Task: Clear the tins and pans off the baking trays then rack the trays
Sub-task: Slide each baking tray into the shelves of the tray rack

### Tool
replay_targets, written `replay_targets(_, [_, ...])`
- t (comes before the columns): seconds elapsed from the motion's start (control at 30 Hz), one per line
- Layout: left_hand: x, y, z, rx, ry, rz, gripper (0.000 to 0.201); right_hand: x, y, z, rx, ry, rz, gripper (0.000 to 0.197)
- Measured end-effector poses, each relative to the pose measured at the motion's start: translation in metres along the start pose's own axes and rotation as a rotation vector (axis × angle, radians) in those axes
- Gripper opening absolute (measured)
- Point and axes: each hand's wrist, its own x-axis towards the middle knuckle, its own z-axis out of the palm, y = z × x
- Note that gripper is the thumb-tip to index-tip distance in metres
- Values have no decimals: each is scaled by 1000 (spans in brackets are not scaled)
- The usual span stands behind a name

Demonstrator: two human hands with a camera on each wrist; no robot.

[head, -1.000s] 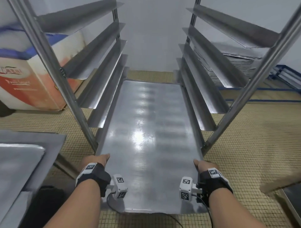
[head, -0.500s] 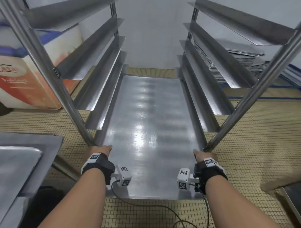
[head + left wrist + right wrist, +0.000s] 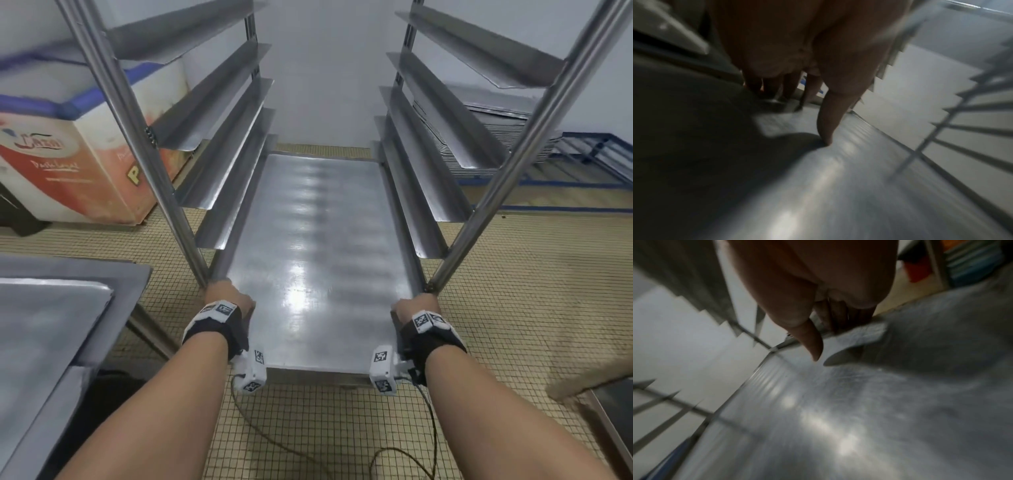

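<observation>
A bare steel baking tray (image 3: 318, 246) lies on the lowest runners of a steel tray rack (image 3: 219, 144), its near end sticking out toward me. My left hand (image 3: 230, 297) grips the tray's left edge and my right hand (image 3: 412, 307) grips its right edge, both near the front rack posts. In the left wrist view the thumb lies on top of the tray (image 3: 838, 186) and the fingers curl under the edge. The right wrist view shows the same hold on the tray (image 3: 859, 418). No tins or pans are on it.
Empty angled runners (image 3: 442, 137) line both sides of the rack above the tray. A steel table with another tray (image 3: 41, 329) stands at the left. A chest freezer (image 3: 68, 164) sits behind it. Stacked trays (image 3: 493, 116) lie at the back right. A cable trails on the tiled floor (image 3: 513, 308).
Both hands have pushed the tray deeper into the rack. Less of it sticks out at the front, and the hands are now level with the front posts.
</observation>
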Motion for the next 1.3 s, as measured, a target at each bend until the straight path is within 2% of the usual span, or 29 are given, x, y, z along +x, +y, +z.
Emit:
replay_targets(0.07, [-8, -7, 12, 114, 15, 120, 66, -14, 4, 7, -83, -23, -107, 42])
replay_targets(0.17, [-27, -22, 30, 231, -43, 264, 83, -38, 22, 21, -224, -116, -296, 54])
replay_targets(0.3, [-58, -43, 40, 286, -177, 459, 124, -63, 51, 29, -364, -277, -529, 105])
replay_targets(0.37, [-66, -51, 41, 280, -189, 504, 135, -70, 63, 31, -467, -288, -641, 117])
replay_targets(0.43, [-65, -55, 44, 326, -178, 551, 132, -69, 69, 35, -576, -228, -706, 109])
replay_targets(0.5, [-61, -56, 48, 442, -136, 582, 115, -65, 72, 41, -642, -153, -751, 97])
replay_targets(0.57, [-55, -56, 52, 530, -65, 588, 103, -61, 71, 47, -664, -110, -780, 94])
replay_targets(0.67, [-44, -50, 55, 562, -10, 604, 103, -53, 65, 50, -679, -92, -783, 95])
replay_targets(1.17, [48, 19, 37, 580, -40, 627, 100, 20, -11, 46, -666, -101, -760, 90])
replay_targets(1.3, [70, 30, 35, 576, -11, 651, 99, 35, -27, 46, -680, -98, -760, 91])
